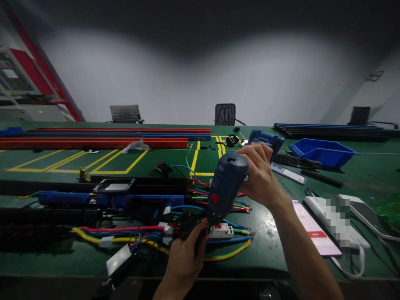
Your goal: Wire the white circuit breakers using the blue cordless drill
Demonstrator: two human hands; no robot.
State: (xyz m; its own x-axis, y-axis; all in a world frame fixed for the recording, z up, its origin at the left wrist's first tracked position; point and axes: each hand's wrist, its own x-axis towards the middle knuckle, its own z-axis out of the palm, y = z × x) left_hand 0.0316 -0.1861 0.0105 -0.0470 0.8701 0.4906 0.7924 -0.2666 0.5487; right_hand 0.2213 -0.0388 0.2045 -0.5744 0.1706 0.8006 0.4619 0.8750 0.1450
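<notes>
Right hand [261, 177] was wrapped tight around the blue cordless screwdriver [225, 187], left hand [185, 250] pinched the black part under its tip, so fastening looked mid-way, wiring [150, 237] loose.

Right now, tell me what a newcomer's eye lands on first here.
The blue drill at centre, gripped by the right hand, its tip pointing down by the left hand. Under it, bright wires sprawl across the green bench. At the far left lie long red rails.
</notes>
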